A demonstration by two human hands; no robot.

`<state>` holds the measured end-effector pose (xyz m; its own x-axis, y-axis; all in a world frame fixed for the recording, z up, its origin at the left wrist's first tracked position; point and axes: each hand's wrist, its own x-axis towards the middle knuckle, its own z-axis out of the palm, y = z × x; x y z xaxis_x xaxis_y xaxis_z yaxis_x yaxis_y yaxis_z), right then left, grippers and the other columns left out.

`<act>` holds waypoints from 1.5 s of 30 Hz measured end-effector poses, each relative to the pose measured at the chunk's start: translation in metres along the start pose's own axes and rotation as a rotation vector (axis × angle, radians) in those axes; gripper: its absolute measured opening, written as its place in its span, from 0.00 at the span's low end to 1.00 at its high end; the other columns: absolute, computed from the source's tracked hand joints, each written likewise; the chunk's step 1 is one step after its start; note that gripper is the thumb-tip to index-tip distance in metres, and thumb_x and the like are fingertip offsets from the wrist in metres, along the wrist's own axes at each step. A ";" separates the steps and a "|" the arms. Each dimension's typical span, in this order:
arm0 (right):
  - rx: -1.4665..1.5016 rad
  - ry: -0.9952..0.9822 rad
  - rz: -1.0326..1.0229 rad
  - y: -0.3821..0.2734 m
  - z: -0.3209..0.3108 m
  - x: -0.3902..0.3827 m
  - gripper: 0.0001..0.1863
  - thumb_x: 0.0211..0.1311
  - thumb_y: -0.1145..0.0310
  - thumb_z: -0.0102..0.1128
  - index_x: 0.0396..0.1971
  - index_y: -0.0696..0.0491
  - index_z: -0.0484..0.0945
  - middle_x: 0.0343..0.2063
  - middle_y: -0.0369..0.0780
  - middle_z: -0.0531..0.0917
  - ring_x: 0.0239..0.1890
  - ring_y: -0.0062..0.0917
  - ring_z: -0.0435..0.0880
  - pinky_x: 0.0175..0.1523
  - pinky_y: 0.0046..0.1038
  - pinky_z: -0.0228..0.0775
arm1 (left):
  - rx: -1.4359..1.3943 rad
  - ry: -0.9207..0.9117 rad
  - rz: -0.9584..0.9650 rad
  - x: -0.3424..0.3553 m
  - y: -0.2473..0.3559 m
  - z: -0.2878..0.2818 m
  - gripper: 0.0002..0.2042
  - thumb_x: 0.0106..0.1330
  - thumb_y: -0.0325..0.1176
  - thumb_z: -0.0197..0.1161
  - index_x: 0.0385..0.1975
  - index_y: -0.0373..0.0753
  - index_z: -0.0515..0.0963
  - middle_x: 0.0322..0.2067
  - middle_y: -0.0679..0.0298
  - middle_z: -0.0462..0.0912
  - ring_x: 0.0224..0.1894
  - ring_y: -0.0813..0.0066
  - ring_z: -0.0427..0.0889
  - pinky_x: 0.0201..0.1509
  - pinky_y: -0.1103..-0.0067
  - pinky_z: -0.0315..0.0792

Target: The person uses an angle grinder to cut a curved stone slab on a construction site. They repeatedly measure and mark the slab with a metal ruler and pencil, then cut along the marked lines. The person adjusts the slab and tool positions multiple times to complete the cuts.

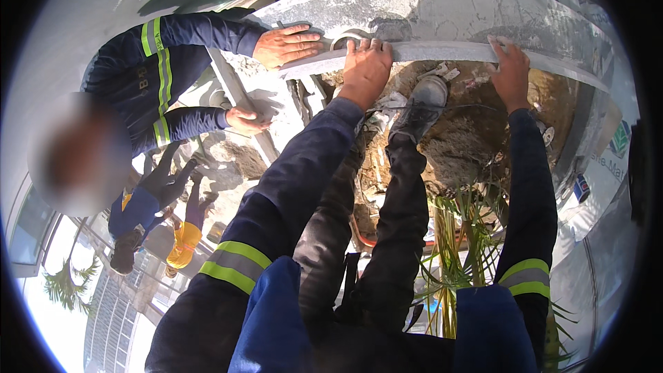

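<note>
A long, dusty grey straight-edged bar (435,50) lies across the front of a pale grey surface (476,10); whether the two are one piece I cannot tell. My left hand (367,72) has its fingers curled over the bar left of centre. Farther right, my right hand (511,72) grips the same edge, fingertips on top. Just left of my left hand, a co-worker's hand (289,46) rests flat at the bar's left end. Their other hand (247,121) is lower, beside a grey post (238,97). A small curved ring (350,38) sits behind the bar.
My boot (427,100) stands on dug earth and rubble (469,138) below the bar. Green plant leaves (459,242) rise near my right leg. An orange hose (362,235) runs by my feet. Two people (183,245) stand farther off at left. A white printed panel (601,173) is at right.
</note>
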<state>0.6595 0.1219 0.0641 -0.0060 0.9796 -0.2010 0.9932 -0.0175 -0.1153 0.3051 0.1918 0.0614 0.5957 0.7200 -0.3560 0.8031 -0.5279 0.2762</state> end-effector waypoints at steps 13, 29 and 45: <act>0.040 0.067 -0.047 0.018 0.030 -0.007 0.26 0.52 0.76 0.70 0.55 0.48 0.81 0.52 0.37 0.81 0.60 0.36 0.76 0.65 0.44 0.61 | -0.011 0.056 0.077 -0.001 0.005 0.001 0.16 0.69 0.28 0.55 0.55 0.36 0.76 0.49 0.54 0.82 0.58 0.55 0.81 0.62 0.58 0.74; 0.097 0.922 0.200 0.001 0.045 -0.090 0.32 0.60 0.59 0.76 0.63 0.52 0.78 0.62 0.48 0.75 0.63 0.42 0.73 0.67 0.44 0.63 | 0.189 0.236 0.111 0.002 -0.001 0.021 0.06 0.68 0.36 0.63 0.37 0.41 0.80 0.28 0.53 0.86 0.31 0.54 0.88 0.35 0.61 0.81; 0.340 0.324 1.454 0.280 0.301 -0.283 0.38 0.60 0.35 0.65 0.52 0.57 0.85 0.49 0.54 0.87 0.59 0.50 0.81 0.64 0.44 0.71 | 0.197 0.301 0.160 0.009 -0.016 0.037 0.16 0.67 0.42 0.67 0.50 0.42 0.80 0.33 0.52 0.88 0.36 0.48 0.88 0.39 0.59 0.81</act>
<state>0.9043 -0.2206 -0.2041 0.9896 0.0730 -0.1242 0.0425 -0.9717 -0.2324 0.2976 0.1900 0.0203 0.7073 0.7059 -0.0371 0.7045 -0.6996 0.1196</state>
